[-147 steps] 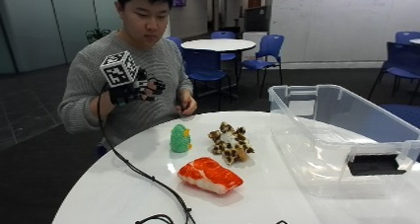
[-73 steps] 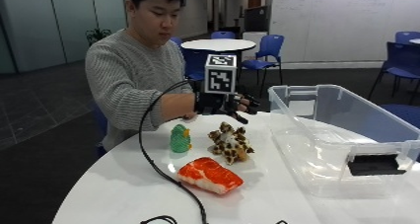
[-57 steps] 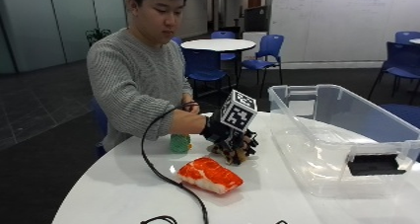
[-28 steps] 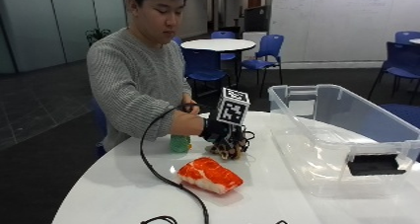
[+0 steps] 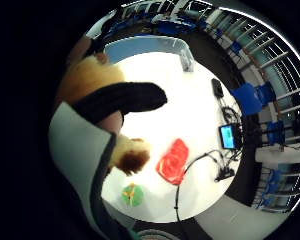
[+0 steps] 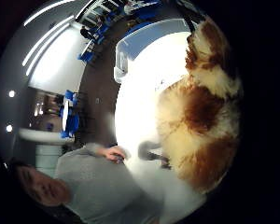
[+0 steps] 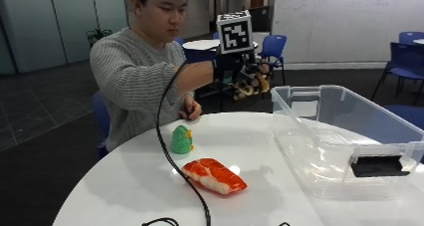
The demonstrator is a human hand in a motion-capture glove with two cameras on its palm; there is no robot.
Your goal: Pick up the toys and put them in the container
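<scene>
Brown-and-cream plush toy (image 7: 252, 81): fuzzy, matt pile (fur plainest in the thumb-side palm view). Orange-and-white sushi-shaped toy (image 7: 214, 175): smooth, slightly glossy. Small green knitted toy (image 7: 181, 140): rough yarn. Clear plastic container (image 7: 344, 141): glossy, translucent. Round white surface (image 7: 132, 186): smooth, sheened.

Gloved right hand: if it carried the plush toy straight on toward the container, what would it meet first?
Probably nothing: the right hand holds the plush toy above the table, and the way to the container looks free, though depth is unclear.

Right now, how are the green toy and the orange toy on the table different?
The green toy stands upright; the orange toy lies flat and long. The green toy is the smaller one and sits nearer the person, while the orange toy lies nearer the table's front edge. Both rest on the white table, untouched.
</scene>
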